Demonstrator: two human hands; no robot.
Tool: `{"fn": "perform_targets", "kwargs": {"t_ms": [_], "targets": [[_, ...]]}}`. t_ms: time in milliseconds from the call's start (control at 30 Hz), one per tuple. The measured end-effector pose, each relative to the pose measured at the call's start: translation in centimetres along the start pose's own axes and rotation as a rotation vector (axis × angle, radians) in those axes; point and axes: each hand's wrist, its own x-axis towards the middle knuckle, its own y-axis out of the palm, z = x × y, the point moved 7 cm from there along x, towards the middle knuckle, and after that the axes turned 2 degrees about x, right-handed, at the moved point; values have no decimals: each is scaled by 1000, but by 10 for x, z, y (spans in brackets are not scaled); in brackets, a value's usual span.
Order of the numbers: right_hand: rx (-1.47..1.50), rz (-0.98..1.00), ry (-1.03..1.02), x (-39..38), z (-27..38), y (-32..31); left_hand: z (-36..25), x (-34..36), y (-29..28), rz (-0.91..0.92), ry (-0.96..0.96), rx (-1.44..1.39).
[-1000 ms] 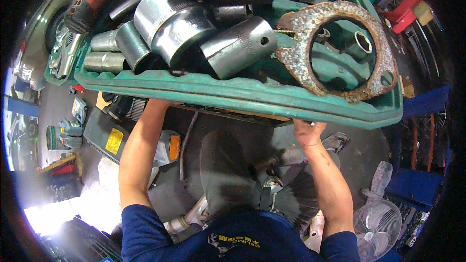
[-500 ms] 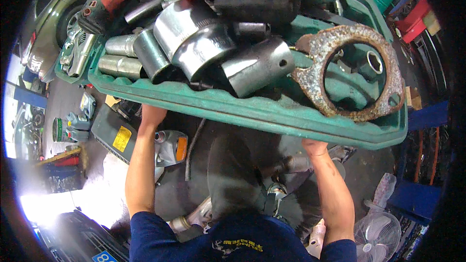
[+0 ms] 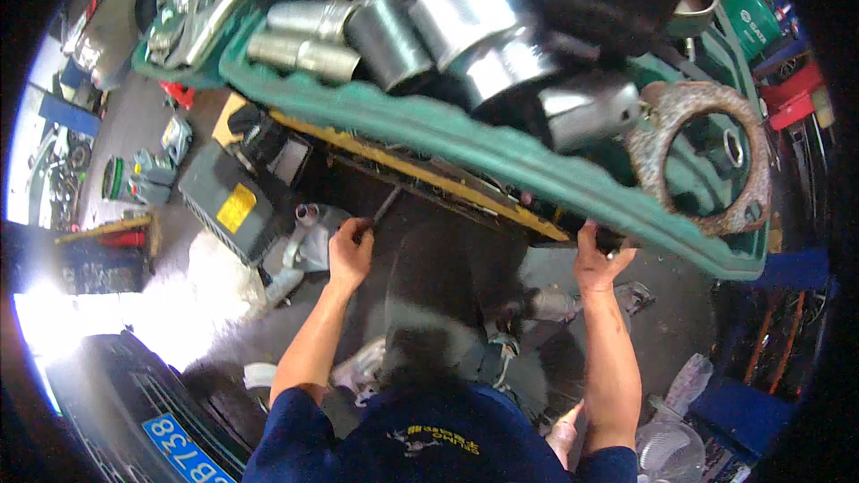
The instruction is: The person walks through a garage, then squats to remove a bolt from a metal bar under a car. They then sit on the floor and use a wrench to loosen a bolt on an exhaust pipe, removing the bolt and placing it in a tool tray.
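My left hand (image 3: 352, 250) hangs away from the tray, its fingers curled. A thin grey rod-like piece (image 3: 386, 203) shows just past the fingertips; whether it is in the hand or lies behind it is unclear. My right hand (image 3: 601, 259) is bent around something dark under the right end of the green tray (image 3: 429, 125), beside a yellow-edged frame (image 3: 420, 174). In the tray lie several metal sockets (image 3: 389, 40), a large shiny stepped socket (image 3: 470, 18) and a rusty flange ring (image 3: 653, 156).
A grey case (image 3: 224, 201) with a yellow label and a grey jug (image 3: 313, 233) stand on the floor at the left. A dark car (image 3: 116, 402) is at the lower left. A fan (image 3: 671, 452) stands at the lower right, near blue racks (image 3: 752, 402).
My left hand has come out from under the tray and moved right and nearer me. The tray has shifted in view, uncovering the yellow-edged frame. More of my right hand's fingers now show.
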Motion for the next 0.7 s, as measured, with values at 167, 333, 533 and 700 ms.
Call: {"fn": "perform_targets", "kwargs": {"t_ms": [167, 333, 533, 700], "targets": [[-462, 319, -441, -22, 88, 54, 19, -19, 20, 35, -144, -43], [-514, 314, -380, -26, 105, 71, 42, -23, 30, 9, -251, -92], [-317, 258, -368, -24, 105, 70, 67, -33, 36, -10, -285, -100], [-339, 254, -325, -19, 101, 65, 105, -47, 54, -16, -322, -147]]}}
